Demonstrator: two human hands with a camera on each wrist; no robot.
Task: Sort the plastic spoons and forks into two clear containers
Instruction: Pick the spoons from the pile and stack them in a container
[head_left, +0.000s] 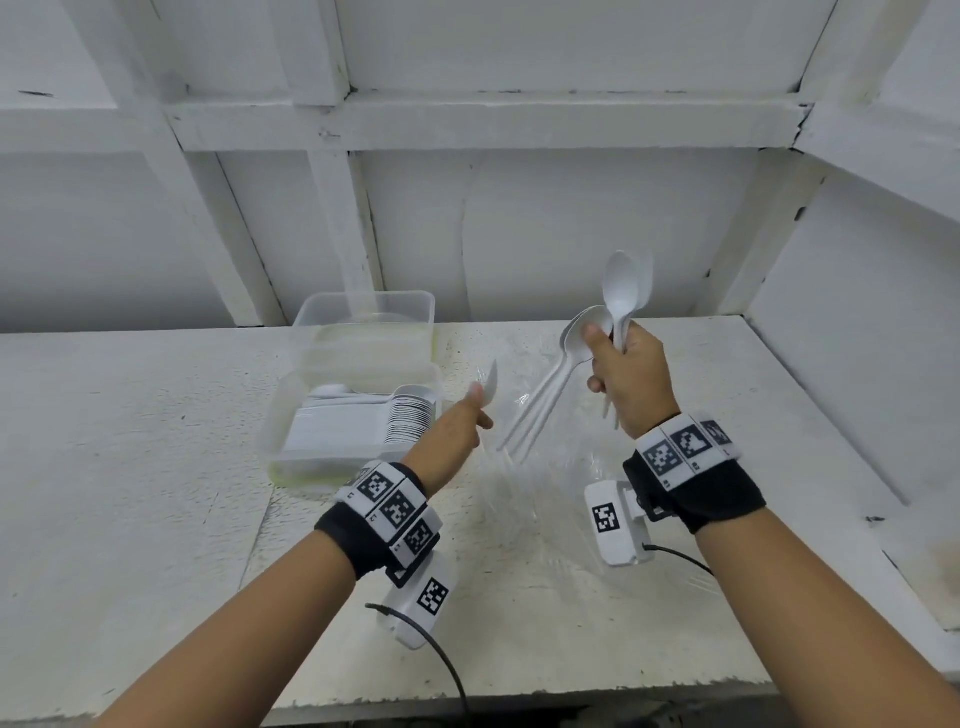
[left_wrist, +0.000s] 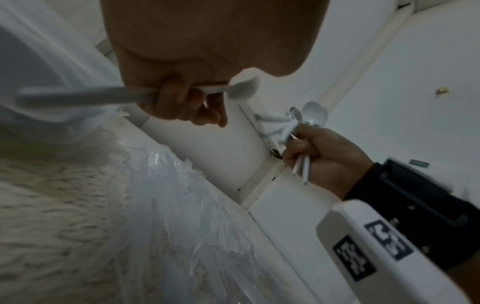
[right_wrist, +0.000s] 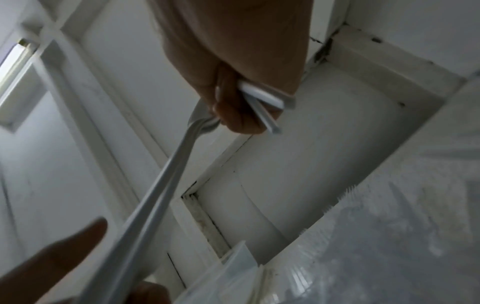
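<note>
A: What's the setting?

B: A white painted bench (head_left: 156, 467) against a white panelled wall (head_left: 571, 218), the bench top worn and speckled.

A: Where are the spoons?

B: Most that I can see are in the right hand (head_left: 631, 379), raised above the bench. Its fingers are curled tight round a bunch of white plastic spoons (head_left: 621, 296): some bowls stand up above the fist, and others hang crosswise with their handles slanting down to the left. The right wrist view shows the handle ends poking out below the closed fingers.

A: And the left hand?

B: The left hand (head_left: 457, 426) is out towards the containers, fingers closed round a single spoon (head_left: 490, 382), which is blurred. The left wrist view shows its handle passing through the fist with the bowl out the far side.

A: The containers?

B: Two clear ones on the bench, touching. The near container (head_left: 291, 441) holds a stacked row of white cutlery; spoon or fork, I cannot tell. The far container (head_left: 363, 322) sits behind it by the wall.

A: Anything else around?

B: A crumpled clear plastic wrap (head_left: 545, 493) lies on the bench beneath and between the hands. Both wrists wear black bands with printed square markers.
</note>
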